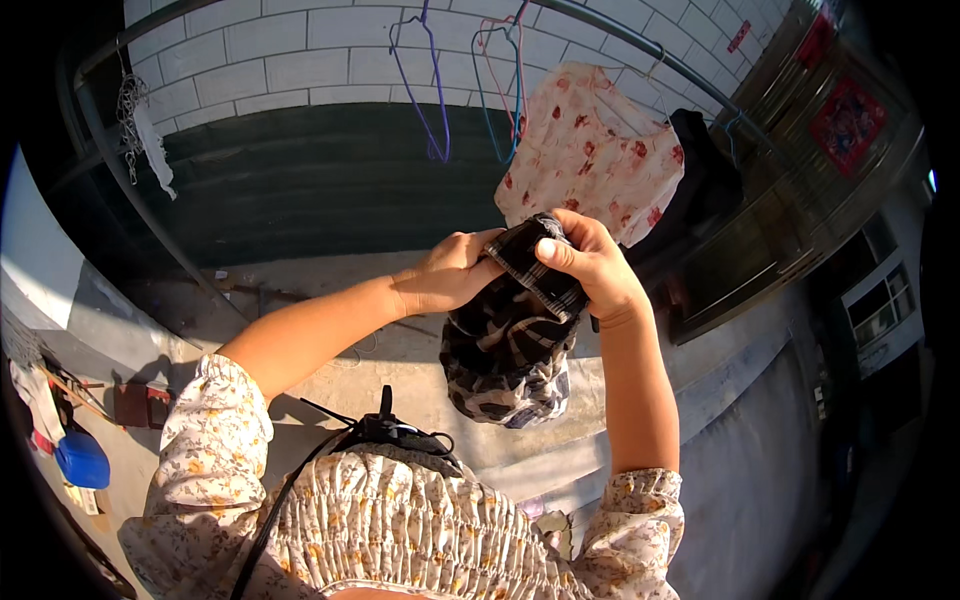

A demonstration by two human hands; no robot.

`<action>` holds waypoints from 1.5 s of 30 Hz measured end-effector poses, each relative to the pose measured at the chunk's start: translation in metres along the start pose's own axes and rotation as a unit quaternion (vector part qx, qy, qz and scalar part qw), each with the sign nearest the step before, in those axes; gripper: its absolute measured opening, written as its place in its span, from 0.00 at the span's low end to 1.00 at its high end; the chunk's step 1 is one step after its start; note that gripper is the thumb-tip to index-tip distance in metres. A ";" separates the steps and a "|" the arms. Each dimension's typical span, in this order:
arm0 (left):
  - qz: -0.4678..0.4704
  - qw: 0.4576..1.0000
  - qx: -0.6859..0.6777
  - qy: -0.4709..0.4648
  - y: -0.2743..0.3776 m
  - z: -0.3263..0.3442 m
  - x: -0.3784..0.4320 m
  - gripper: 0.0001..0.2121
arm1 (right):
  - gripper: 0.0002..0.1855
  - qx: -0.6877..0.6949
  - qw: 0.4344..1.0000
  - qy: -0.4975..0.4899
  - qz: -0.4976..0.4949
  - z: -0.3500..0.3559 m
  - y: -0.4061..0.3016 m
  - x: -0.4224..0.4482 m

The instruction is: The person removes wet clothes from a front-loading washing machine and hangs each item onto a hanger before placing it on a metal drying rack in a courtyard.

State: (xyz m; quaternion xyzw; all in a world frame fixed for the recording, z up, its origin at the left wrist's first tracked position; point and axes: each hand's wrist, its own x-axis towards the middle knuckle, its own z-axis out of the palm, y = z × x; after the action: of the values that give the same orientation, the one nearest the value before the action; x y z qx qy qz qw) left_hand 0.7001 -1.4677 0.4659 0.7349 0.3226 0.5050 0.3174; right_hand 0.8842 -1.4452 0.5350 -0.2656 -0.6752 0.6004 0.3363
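Observation:
Both my hands are raised in front of me on a dark plaid garment (506,337), which bunches and hangs down below them. My left hand (454,274) grips the left side of its folded band, with the fingers partly hidden in the cloth. On the other side, my right hand (592,262) pinches the band, thumb lying on top. Just beyond my hands, a pale blouse with red flowers (592,150) hangs from a hanger on a metal rail (615,28).
A purple hanger (442,97) and a teal hanger (517,90) hang from the rail. Behind the blouse is a black garment (701,172). A chain cluster with white cloth (146,135) dangles at the left. A blue plastic container (82,459) stands low at the left.

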 end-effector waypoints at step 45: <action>-0.324 0.940 0.003 0.111 0.051 -0.164 0.000 0.07 | 0.07 -0.275 0.935 0.203 -0.098 -0.044 0.069 -0.065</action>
State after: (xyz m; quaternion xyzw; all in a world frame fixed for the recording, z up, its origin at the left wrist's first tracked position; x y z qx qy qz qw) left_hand 0.5527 -1.4748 0.5539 0.5312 0.5774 0.4522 0.4242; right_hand 0.9560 -1.4572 0.4605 -0.3965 -0.7541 0.2889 0.4366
